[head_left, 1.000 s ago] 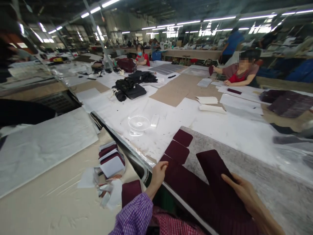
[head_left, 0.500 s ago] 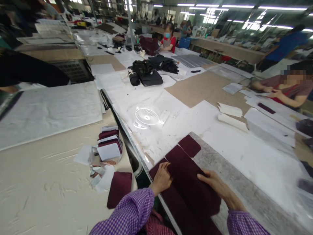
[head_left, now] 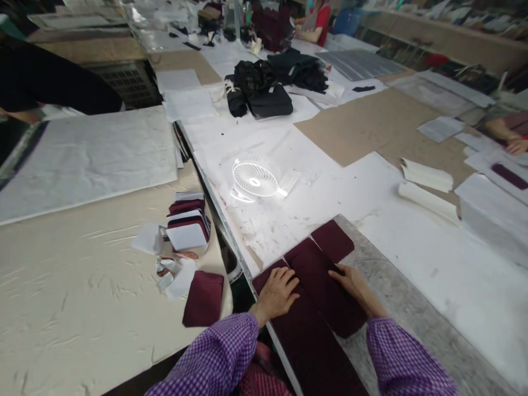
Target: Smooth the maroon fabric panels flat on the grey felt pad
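A long maroon fabric piece [head_left: 325,291] lies slantwise at the edge of the grey board. My right hand [head_left: 357,286] grips its right edge, fingers partly hidden by the cloth. Fingers apart, my left hand [head_left: 275,291] rests palm down on another maroon strip [head_left: 313,341] along the table edge. Beyond the long piece is a smaller maroon piece [head_left: 333,241] with rounded corners.
On the cream-covered table at left sit a maroon fabric stack [head_left: 204,298] and a pile of white and maroon pieces [head_left: 187,235]. A white fan [head_left: 256,179] lies ahead, with dark folded garments [head_left: 268,99] behind. Co-workers' arms [head_left: 509,135] show at right.
The long maroon piece has shifted to lie beside the left strip. My left hand has gone from pinching at its edge to lying spread out. The view has tilted down.
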### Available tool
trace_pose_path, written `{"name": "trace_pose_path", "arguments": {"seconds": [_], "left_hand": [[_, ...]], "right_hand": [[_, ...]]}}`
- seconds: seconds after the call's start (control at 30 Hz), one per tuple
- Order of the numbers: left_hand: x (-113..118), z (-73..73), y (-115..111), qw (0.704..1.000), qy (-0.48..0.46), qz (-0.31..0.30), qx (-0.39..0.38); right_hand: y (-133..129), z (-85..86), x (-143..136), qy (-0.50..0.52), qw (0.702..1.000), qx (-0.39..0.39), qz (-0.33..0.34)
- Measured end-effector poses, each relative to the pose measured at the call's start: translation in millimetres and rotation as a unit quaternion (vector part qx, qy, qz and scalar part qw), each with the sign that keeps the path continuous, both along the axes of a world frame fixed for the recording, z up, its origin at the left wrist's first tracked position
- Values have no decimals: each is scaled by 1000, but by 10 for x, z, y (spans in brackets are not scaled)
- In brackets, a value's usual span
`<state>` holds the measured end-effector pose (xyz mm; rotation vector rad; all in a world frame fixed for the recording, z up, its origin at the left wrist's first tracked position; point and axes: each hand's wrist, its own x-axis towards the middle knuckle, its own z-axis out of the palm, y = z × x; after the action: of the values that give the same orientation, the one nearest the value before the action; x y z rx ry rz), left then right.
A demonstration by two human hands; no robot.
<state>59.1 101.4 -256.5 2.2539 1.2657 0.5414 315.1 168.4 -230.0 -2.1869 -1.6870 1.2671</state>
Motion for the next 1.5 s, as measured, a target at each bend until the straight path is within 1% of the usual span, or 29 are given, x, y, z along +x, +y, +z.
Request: {"name": "trace_pose_path", "arguments": {"seconds": [0.1, 0.23, 0.43, 0.63, 0.83, 0.93, 1.07, 1.23, 1.37, 1.43, 1.5], "left_hand": [[1, -24, -12, 1000, 0, 9, -1], [7, -57, -26, 1000, -9, 20, 2], [11, -53, -13, 1000, -4, 9, -5], [24, -62, 3, 1000, 6, 5, -16], [39, -68, 9, 999, 16, 5, -30], [44, -63, 16, 999, 18, 6, -34], [56, -35, 29, 999, 22, 9, -35], [72, -6, 37, 999, 38, 3, -33], [77, -13, 32, 999, 33, 8, -30], [77, -16, 30, 999, 35, 7, -30], [76, -14, 29, 999, 42, 6, -32]], "right_hand": [[7, -52, 22, 6, 1000, -19, 7], [-8, -60, 37, -1, 1000, -23, 4], [-27, -85, 60, -7, 1000, -28, 6], [-4, -115, 72, -39, 998, -22, 32], [-50, -174, 38, -129, 989, 35, 59], [-84, -176, 4, -157, 983, 58, 72], [-139, -126, -64, -193, 975, 79, 74], [-240, -61, -161, -239, 962, 117, 55], [-277, -17, -185, -257, 950, 168, 51], [-261, 7, -193, -253, 944, 200, 73], [-230, 20, -218, -227, 940, 224, 119]]}}
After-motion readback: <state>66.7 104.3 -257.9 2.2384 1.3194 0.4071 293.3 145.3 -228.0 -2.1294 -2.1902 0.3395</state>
